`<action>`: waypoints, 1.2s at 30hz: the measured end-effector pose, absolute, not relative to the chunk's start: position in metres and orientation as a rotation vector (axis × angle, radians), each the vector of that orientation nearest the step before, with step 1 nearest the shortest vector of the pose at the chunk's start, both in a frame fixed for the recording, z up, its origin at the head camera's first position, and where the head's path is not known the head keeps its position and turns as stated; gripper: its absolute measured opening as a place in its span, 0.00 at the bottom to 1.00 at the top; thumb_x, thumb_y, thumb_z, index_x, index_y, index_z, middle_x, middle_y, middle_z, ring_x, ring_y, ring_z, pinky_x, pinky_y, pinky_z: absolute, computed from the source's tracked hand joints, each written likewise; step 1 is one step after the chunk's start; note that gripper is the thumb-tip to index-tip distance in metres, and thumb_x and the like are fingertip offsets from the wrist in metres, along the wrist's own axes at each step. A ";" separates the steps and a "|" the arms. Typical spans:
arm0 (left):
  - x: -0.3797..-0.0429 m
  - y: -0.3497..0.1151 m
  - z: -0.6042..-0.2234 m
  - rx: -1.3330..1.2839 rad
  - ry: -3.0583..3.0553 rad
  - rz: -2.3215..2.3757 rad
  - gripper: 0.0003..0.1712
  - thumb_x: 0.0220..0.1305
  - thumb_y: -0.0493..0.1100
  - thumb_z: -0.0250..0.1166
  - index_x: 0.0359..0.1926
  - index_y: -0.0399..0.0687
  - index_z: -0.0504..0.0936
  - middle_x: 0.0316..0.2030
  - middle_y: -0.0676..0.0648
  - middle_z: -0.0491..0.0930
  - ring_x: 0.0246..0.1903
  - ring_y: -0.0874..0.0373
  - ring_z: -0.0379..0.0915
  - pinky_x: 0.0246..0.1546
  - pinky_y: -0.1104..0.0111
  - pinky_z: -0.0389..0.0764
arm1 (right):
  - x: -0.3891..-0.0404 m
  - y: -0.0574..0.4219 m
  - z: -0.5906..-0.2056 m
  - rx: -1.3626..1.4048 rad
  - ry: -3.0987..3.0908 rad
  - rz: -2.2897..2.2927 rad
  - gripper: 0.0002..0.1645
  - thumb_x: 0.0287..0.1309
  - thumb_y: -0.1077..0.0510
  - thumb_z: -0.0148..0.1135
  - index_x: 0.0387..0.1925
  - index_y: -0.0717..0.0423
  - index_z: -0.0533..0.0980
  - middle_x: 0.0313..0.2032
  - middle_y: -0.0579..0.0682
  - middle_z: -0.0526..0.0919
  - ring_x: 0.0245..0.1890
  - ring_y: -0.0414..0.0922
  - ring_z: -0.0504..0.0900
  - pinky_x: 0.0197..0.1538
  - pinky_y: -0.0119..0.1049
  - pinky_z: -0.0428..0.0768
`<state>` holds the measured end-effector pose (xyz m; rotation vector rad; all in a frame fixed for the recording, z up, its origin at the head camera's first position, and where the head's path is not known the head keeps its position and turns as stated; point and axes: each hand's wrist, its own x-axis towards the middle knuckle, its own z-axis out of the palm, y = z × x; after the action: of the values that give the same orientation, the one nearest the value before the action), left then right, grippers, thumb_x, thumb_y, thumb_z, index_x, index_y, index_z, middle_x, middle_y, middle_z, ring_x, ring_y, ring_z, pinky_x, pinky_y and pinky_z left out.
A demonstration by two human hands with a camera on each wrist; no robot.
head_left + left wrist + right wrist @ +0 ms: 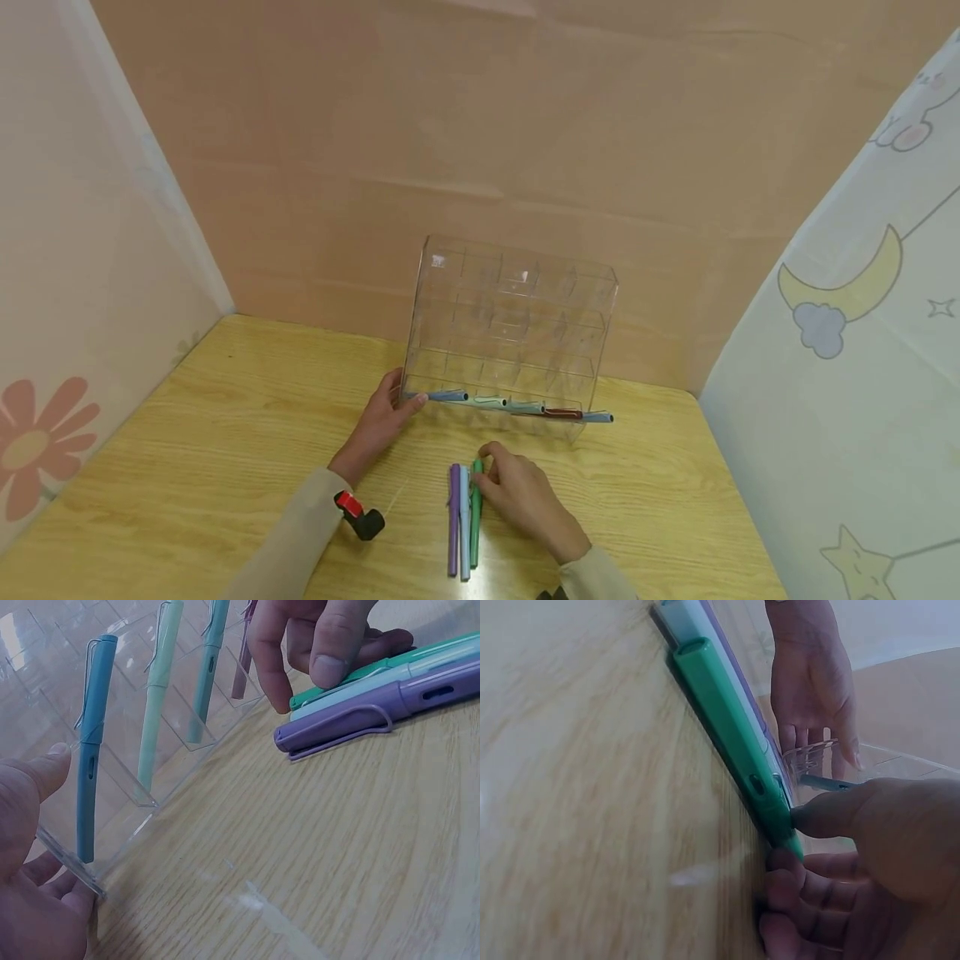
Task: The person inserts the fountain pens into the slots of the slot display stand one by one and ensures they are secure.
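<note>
My left hand (377,427) grips the lower left corner of a clear plastic display rack (414,317), thumb in front and fingers behind. By that thumb, a blue pen (91,742) sits in the rack's bottom row. At the cap end of a green pen (476,517) on the table, my right hand (525,493) pinches with thumb and fingers, as the right wrist view shows. Alongside the green pen lie a light blue pen (465,533) and a purple pen (453,521), all roughly parallel.
Further along the bottom row are a pale green pen (489,402), a teal pen (527,407), a dark red pen (562,413) and another blue pen (598,417). The rack leans back on the wooden table (645,517). Hanging cloth (525,125) encloses the table's back and sides.
</note>
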<state>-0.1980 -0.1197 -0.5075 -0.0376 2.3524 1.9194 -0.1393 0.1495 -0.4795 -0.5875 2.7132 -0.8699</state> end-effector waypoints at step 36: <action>-0.199 -0.120 -0.507 -0.056 2.377 1.888 0.49 0.79 0.57 0.63 0.85 0.45 0.48 0.85 0.35 0.50 0.84 0.31 0.46 0.83 0.39 0.55 | -0.150 0.140 -0.480 -0.710 2.817 -0.645 0.13 0.77 0.50 0.62 0.47 0.56 0.80 0.21 0.39 0.76 0.17 0.32 0.68 0.20 0.27 0.68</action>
<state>-0.1993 -0.1200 -0.5070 -0.0556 2.3774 1.8875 -0.1498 0.1405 -0.4798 -0.7096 2.8169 -0.6446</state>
